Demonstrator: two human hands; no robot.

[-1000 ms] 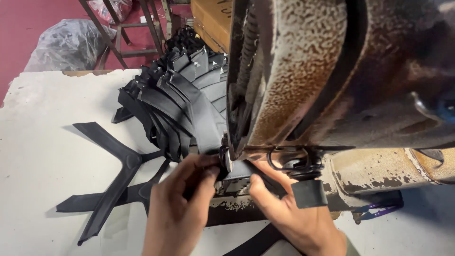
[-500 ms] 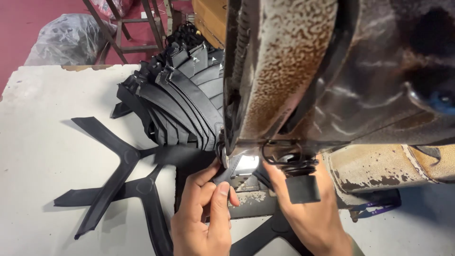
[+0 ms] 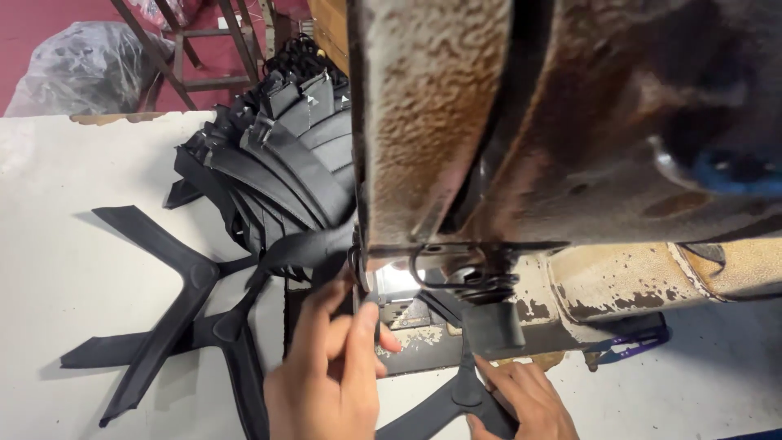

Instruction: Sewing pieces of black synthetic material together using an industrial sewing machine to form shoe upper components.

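Note:
My left hand (image 3: pixel 330 367) pinches a black strap piece (image 3: pixel 314 248) and holds it up against the lit needle area (image 3: pixel 399 285) of a rusty old sewing machine (image 3: pixel 521 138). My right hand (image 3: pixel 521 399) lies low at the front edge, fingers pressed on another black Y-shaped strap piece (image 3: pixel 452 399) under the machine's arm. The needle itself is hidden behind the machine head.
A pile of finished black straps (image 3: pixel 277 155) leans against the machine's left side. Two black Y-shaped pieces (image 3: pixel 183 297) lie flat on the white table (image 3: pixel 73 195). A wooden stool frame (image 3: pixel 204 49) and a plastic bag (image 3: pixel 73 69) stand on the red floor beyond.
The view has closed in on the machine. My left hand has slid right and up to the needle area with the strap; my right hand has dropped lower onto the piece at the front.

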